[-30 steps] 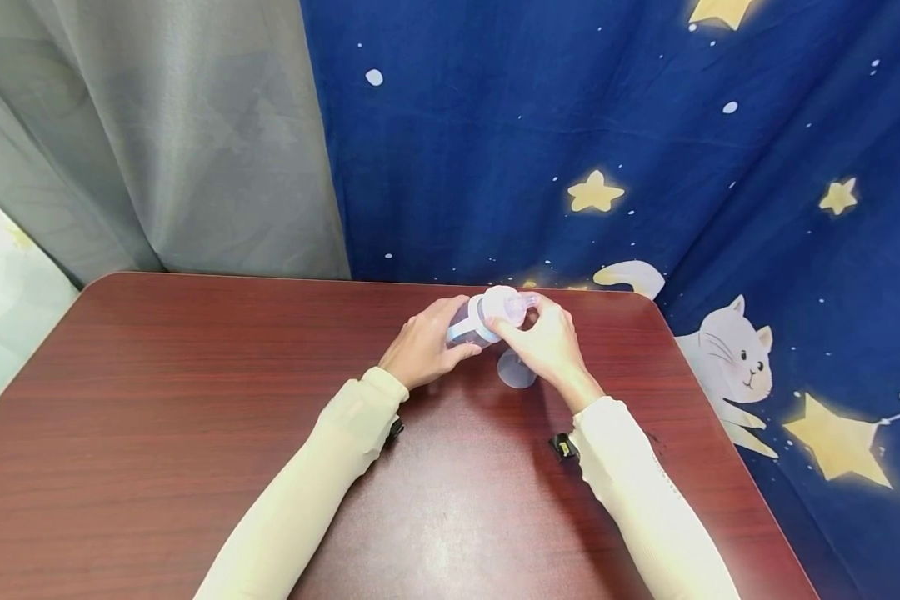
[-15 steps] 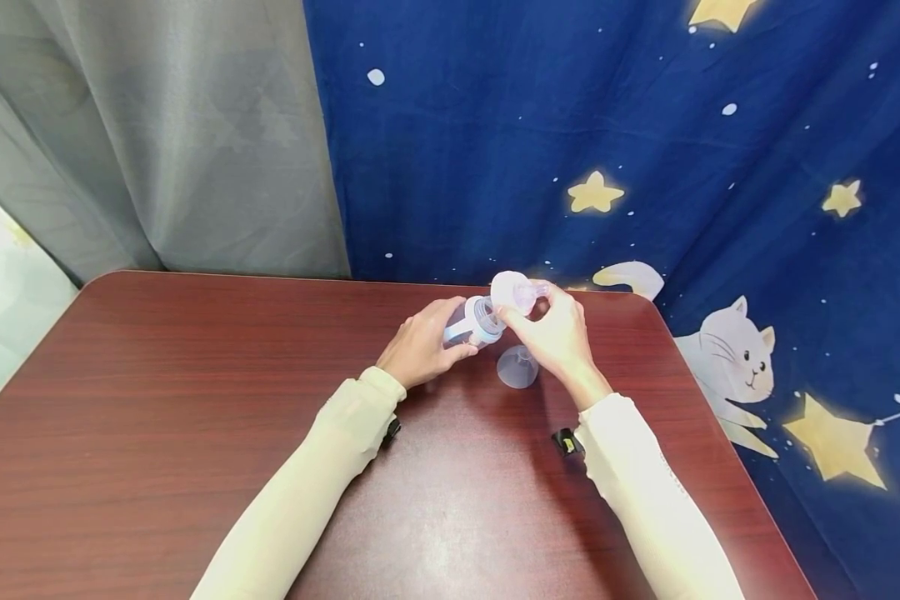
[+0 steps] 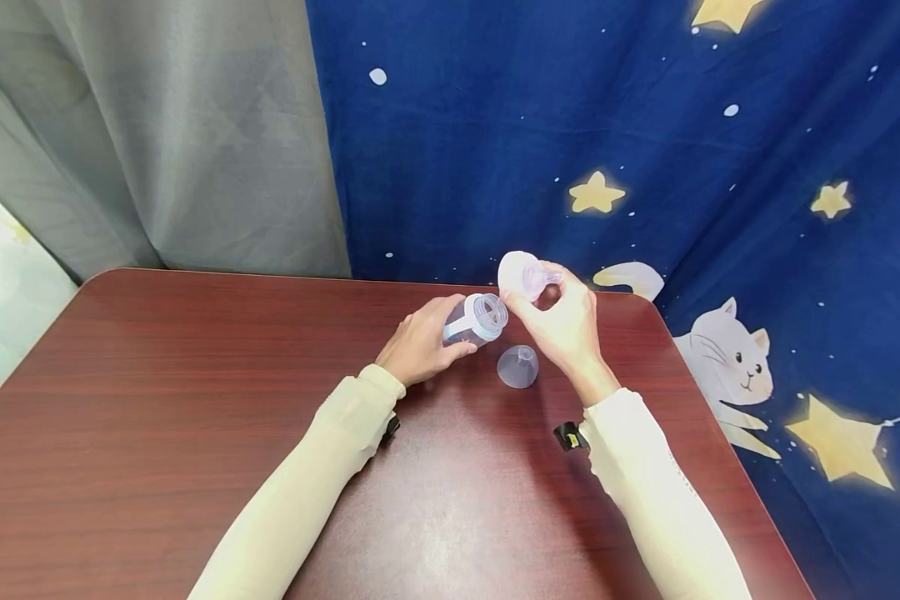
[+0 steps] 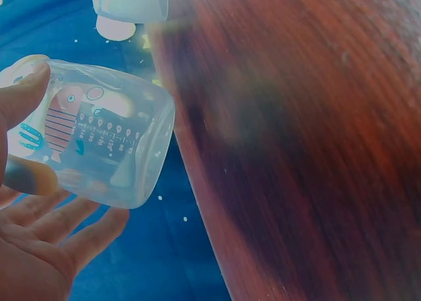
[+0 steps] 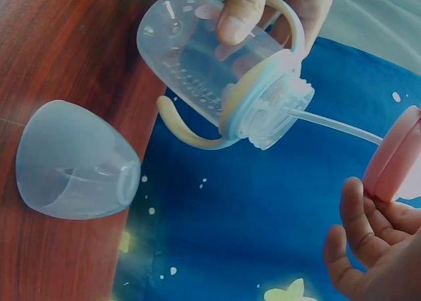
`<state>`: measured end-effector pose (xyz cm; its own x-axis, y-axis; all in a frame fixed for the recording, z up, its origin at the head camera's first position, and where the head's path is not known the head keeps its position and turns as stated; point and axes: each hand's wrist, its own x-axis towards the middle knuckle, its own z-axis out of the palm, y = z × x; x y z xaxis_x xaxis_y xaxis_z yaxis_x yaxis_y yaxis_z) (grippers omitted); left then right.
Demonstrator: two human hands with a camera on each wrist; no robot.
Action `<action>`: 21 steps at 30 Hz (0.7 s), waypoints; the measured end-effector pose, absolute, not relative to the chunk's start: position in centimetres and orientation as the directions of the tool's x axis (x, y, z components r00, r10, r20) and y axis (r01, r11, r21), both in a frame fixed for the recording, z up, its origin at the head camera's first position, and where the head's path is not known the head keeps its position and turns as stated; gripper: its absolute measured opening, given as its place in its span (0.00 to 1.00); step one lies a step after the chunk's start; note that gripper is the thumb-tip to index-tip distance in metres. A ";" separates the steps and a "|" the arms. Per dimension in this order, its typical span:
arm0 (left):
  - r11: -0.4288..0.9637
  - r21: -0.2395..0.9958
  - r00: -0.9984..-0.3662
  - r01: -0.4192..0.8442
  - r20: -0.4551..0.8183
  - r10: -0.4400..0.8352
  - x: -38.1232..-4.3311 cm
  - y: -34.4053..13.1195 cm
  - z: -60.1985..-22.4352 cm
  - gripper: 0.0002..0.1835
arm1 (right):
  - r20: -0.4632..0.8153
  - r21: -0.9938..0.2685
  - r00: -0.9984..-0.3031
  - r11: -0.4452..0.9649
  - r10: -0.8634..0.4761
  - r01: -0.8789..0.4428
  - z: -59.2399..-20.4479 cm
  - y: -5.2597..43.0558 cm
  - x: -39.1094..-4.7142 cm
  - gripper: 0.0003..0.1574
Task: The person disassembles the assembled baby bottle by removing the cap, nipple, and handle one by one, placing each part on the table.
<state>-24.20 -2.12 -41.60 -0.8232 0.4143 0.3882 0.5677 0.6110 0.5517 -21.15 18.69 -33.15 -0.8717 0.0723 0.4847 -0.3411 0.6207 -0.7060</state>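
My left hand (image 3: 418, 343) grips a clear baby bottle (image 5: 197, 58) round its body, tilted with its threaded mouth to the right. The bottle has a collar with two curved handles (image 5: 187, 133), and printed pictures and a scale show in the left wrist view. My right hand (image 3: 570, 329) pinches the pink screw cap (image 5: 398, 156) with its clear teat (image 3: 542, 277), held apart from the bottle. A thin straw (image 5: 335, 127) runs from the cap into the bottle's mouth. A clear dome cover (image 3: 517, 367) stands on the table beneath my hands.
The brown wooden table (image 3: 195, 417) reaches to a blue star-patterned curtain (image 3: 450, 150) behind, with a grey curtain (image 3: 217, 150) at the back left. The hands are near the table's far edge.
The cap has come off the bottle's mouth. My right hand has carried it up and to the right, and the straw has come partly out. The left hand has hardly moved.
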 end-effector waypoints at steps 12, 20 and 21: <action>0.609 0.551 -0.821 0.571 0.393 0.414 -24.4 -2.2 -41.9 0.40 | 0.569 -0.712 -0.813 0.571 0.128 -0.408 -31.7 19.1 -20.7 0.30; 0.617 0.559 -0.832 0.554 0.385 0.399 -24.7 -2.5 -41.9 0.40 | 0.575 -0.711 -0.809 0.562 0.120 -0.422 -31.2 19.4 -20.2 0.29; 0.615 0.561 -0.832 0.554 0.386 0.397 -24.7 -2.5 -41.9 0.40 | 0.575 -0.708 -0.810 0.566 0.117 -0.422 -31.2 19.5 -20.2 0.29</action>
